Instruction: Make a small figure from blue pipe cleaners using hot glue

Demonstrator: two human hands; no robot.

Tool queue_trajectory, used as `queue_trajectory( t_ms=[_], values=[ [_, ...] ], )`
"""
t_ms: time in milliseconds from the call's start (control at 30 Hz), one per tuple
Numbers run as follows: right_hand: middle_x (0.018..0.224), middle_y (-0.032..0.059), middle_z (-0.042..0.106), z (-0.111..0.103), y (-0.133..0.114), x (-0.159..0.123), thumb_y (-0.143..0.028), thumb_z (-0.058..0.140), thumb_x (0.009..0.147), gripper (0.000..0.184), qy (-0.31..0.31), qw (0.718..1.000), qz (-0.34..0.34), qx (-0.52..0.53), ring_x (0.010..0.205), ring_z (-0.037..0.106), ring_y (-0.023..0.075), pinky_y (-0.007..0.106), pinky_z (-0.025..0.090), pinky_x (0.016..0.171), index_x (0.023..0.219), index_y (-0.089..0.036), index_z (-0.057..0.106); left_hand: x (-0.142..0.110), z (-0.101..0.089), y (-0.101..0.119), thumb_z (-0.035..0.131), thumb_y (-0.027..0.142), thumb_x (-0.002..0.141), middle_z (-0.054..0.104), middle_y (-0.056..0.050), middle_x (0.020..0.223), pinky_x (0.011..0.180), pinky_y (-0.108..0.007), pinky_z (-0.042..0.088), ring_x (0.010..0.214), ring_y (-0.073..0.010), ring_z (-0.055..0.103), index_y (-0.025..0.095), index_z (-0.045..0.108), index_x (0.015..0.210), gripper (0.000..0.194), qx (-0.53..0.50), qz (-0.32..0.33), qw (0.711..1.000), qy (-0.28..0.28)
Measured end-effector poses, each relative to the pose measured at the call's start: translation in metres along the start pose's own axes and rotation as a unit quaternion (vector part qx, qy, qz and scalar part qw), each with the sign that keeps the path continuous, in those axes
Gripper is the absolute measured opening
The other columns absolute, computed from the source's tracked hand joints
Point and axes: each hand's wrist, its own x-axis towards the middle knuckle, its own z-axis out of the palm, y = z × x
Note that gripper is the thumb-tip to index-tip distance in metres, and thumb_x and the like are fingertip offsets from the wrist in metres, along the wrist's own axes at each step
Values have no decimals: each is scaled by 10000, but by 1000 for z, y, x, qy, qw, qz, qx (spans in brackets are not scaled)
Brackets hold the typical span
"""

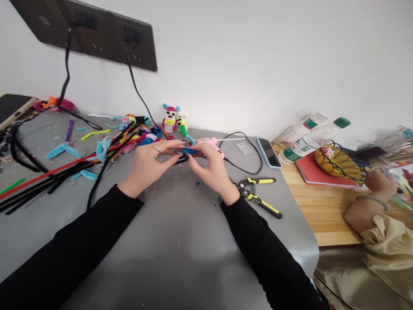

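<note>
A small blue pipe-cleaner piece (190, 151) is pinched between the fingertips of both hands above the grey table mat (180, 258). My left hand (150, 161) grips it from the left, thumb and fingers closed together. From the other side, my right hand (213, 168) pinches it between thumb and index finger. Fingers partly hide the piece's exact shape. Just behind the hands lies a pink glue gun (218, 150), partly covered by my right hand. Wire strippers with black and yellow handles (258, 193) rest right of my right wrist.
Black pipe cleaners (64, 178) and light-blue bent pieces (63, 149) lie at left. Two small pipe-cleaner figures (170, 118) stand by the wall. At right are a phone (269, 153), plastic bottles (312, 140), a red notebook (318, 174) and another person's hand (380, 183).
</note>
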Motion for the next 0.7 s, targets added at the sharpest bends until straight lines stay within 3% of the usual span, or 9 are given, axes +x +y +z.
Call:
queue_trajectory(
  t_ms=[233,433,700],
  values=[
    [1016,62,781,-2,3,1,-295,635,969,174,-9,1000,-30,0,900,702,188,352,590,855,1095,-211,721,6,-4,-3,661,493,948,800,-106,1150,925,-392,649,1075,-271,748,201,801,1099,357,-76,-33,996,-40],
    [1041,74,770,-2,6,0,-269,596,1018,198,-29,998,-64,-9,902,684,185,345,585,846,1155,-200,722,7,-2,-5,714,541,925,792,-100,1100,877,-387,641,1046,-273,746,228,800,1016,337,-104,-41,993,-29],
    [1056,75,768,-2,8,-1,-328,560,1066,242,-47,996,-65,-37,892,700,189,364,588,870,1208,-212,717,6,0,-6,746,476,896,799,-93,1080,869,-399,644,1035,-270,750,229,785,973,262,-110,-54,992,-5]
  ],
)
